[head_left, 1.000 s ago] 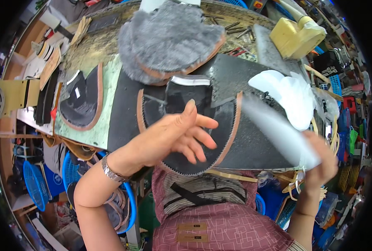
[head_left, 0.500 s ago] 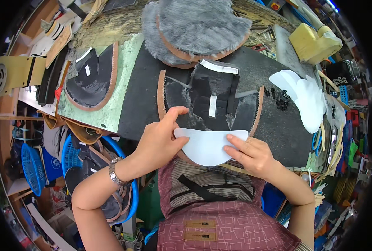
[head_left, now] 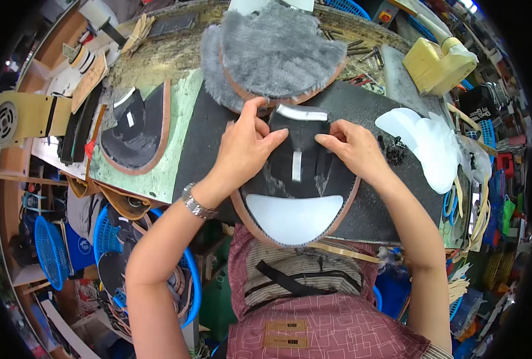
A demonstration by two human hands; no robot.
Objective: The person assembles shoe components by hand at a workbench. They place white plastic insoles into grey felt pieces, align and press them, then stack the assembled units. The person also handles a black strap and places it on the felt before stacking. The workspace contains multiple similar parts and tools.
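Cluttered workshop bench seen from above, its middle covered by a dark rubbery mat with a worn green board to its left. On the mat, directly in front of the person, lies a black shoe upper piece with a brown stitched edge. A pale crescent-shaped insert sits on its near end, and a small white strip lies across its far end.

Both hands rest on the far part of this piece. The left hand presses down with fingers bent and thumb extended toward the centre. The right hand mirrors it, fingers flat on the material. Neither hand is closed around anything; both press on the surface.

Just beyond the hands lies a grey furry piece. A second black upper sits on the green board. A stack of white inserts lies on the mat to the right, and a yellow container stands farther back. Blue baskets sit below the bench on the left.
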